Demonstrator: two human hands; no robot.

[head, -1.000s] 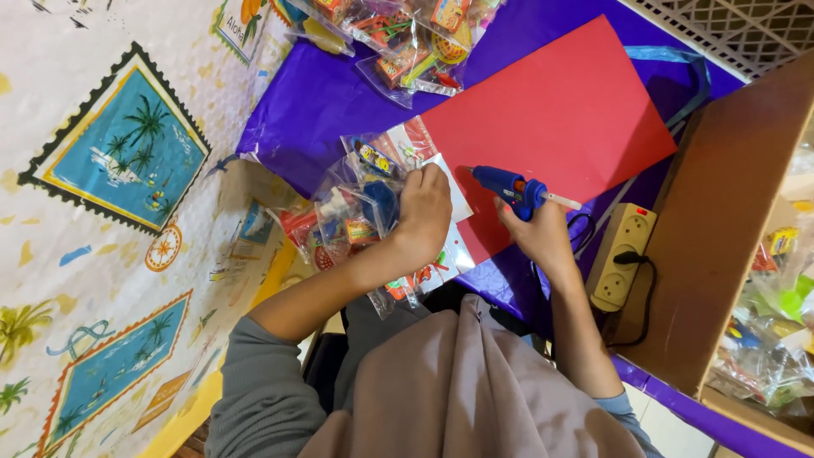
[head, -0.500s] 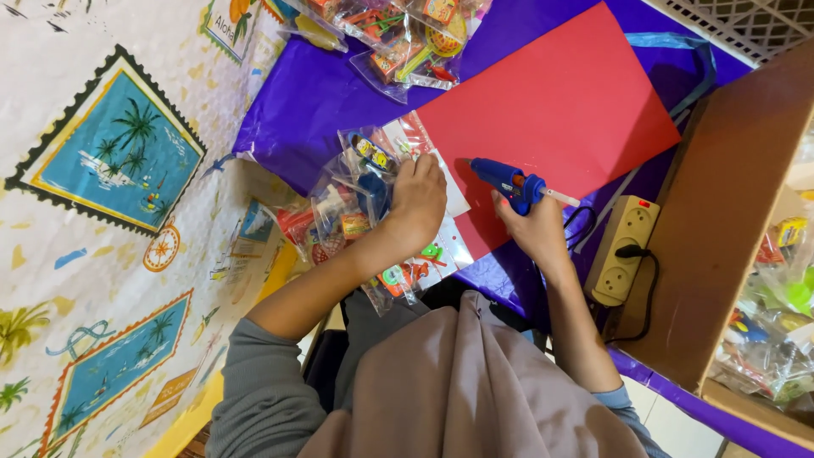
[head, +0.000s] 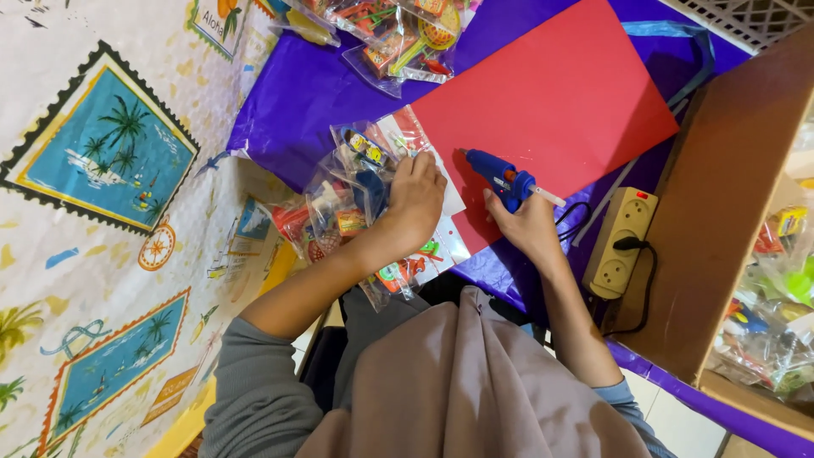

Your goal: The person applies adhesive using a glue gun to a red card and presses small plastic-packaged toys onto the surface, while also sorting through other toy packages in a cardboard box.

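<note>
Two bare hands work at the middle of the frame, over a purple sheet [head: 305,85] that covers the surface. At middle right, the right hand [head: 524,227] is closed around the handle of a blue glue gun [head: 500,176]. The gun's nozzle points toward the upper left and lies over the lower left edge of a large red paper sheet [head: 560,102], which fills the upper centre. The left hand [head: 415,199], just left of the gun, lies palm down with the fingers spread lightly. It presses on a clear plastic packet [head: 407,140] with small colourful toys inside and does not close around anything. More such toy packets [head: 331,212] lie under and left of this hand, and another heap [head: 390,34] is at the top centre. A beige power strip [head: 623,242] with a black plug in it stands right of the right hand, against a brown wooden board [head: 721,195]. A tablecloth with palm tree pictures [head: 102,153] fills the left side.
</note>
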